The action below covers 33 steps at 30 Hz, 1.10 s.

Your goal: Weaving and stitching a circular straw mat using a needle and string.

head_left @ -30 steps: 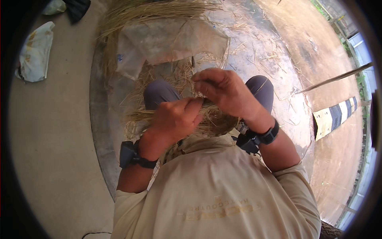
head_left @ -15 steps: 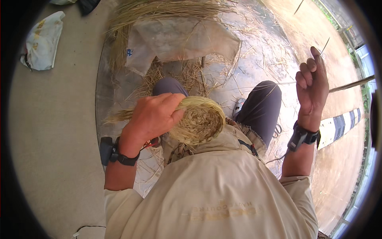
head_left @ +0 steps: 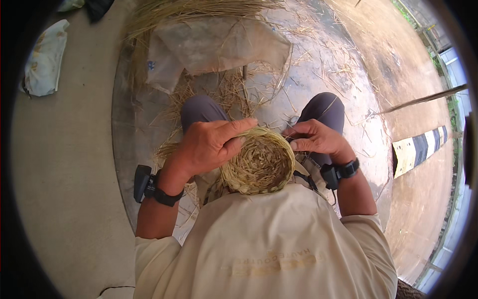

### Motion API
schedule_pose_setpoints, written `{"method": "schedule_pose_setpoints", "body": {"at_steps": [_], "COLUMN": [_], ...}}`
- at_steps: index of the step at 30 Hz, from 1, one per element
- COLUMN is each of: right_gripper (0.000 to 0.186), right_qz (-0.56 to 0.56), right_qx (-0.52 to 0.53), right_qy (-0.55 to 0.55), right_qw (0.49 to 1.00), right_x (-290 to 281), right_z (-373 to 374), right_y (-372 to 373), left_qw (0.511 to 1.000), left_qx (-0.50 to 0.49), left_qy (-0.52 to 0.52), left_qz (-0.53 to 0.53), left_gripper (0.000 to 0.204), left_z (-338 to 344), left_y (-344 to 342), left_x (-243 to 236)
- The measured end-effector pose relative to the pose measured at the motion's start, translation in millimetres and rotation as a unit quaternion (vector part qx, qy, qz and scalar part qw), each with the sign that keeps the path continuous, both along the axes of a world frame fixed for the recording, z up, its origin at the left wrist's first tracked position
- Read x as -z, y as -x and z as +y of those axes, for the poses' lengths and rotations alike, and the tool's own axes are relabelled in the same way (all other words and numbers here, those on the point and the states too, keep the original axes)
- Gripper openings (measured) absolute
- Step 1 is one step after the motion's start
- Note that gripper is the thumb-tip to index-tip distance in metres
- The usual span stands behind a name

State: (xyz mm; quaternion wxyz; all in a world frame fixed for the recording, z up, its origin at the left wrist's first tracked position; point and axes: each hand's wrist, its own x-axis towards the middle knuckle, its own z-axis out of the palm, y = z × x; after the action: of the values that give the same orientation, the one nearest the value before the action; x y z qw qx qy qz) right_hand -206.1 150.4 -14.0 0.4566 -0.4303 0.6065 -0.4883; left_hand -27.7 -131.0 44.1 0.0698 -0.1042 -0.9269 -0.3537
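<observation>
A small round coiled straw basket (head_left: 259,162) rests against my lap, its hollow side facing up. My left hand (head_left: 211,144) is closed on its left rim, thumb inside and forefinger stretched along the top edge. A bundle of loose straw (head_left: 167,149) sticks out on the far side of that hand. My right hand (head_left: 318,137) is at the basket's right rim, thumb and forefinger pinched together. A thin needle-like sliver (head_left: 330,105) rises from behind its knuckles; its tip is too fine to make out.
Ahead of my knees, a clear plastic sheet (head_left: 219,45) partly covers long straw stalks (head_left: 199,10). Straw scraps litter the grey ground mat (head_left: 318,60). A white sack (head_left: 46,60) lies far left. To the right are a black-and-white striped barrier (head_left: 420,152) and a slanting pole (head_left: 423,99).
My right hand has come down and in from far right, where it was raised with a thin needle and strand, to the basket's right rim. The basket has shifted slightly right with my left hand.
</observation>
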Motion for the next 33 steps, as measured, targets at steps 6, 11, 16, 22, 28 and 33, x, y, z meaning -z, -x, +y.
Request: {"method": "schedule_pose_setpoints", "body": {"at_steps": [6,11,16,22,28,33], "right_gripper": [0.029,0.029,0.035,0.027,0.022,0.023], "right_qz": [-0.292,-0.503,-0.014,0.303,0.31,0.206], "right_qx": [0.186,0.138,0.173,0.033,0.046,0.11], "right_qy": [0.083,0.188,0.007,-0.023,0.011,-0.021], "right_qw": [0.934,0.832,0.985,0.952,0.95,0.972], "right_x": [-34,-28,-33,-66,-56,-45], "right_z": [-22,-63,-62,-60,-51,-48], "right_y": [-11,7,16,-24,-28,-36], "left_qw": [1.0,1.0,0.999,0.998,0.997,0.999], "left_qx": [0.008,0.012,0.031,0.006,-0.022,-0.043], "left_qy": [0.003,0.013,0.033,0.065,0.065,0.019], "left_qz": [0.015,0.015,0.006,-0.011,-0.045,-0.013], "left_gripper": [0.042,0.042,0.038,0.034,0.025,0.02], "left_z": [2,4,2,-3,-5,2], "left_y": [6,6,4,-2,-14,-16], "left_x": [8,7,0,4,13,33]}}
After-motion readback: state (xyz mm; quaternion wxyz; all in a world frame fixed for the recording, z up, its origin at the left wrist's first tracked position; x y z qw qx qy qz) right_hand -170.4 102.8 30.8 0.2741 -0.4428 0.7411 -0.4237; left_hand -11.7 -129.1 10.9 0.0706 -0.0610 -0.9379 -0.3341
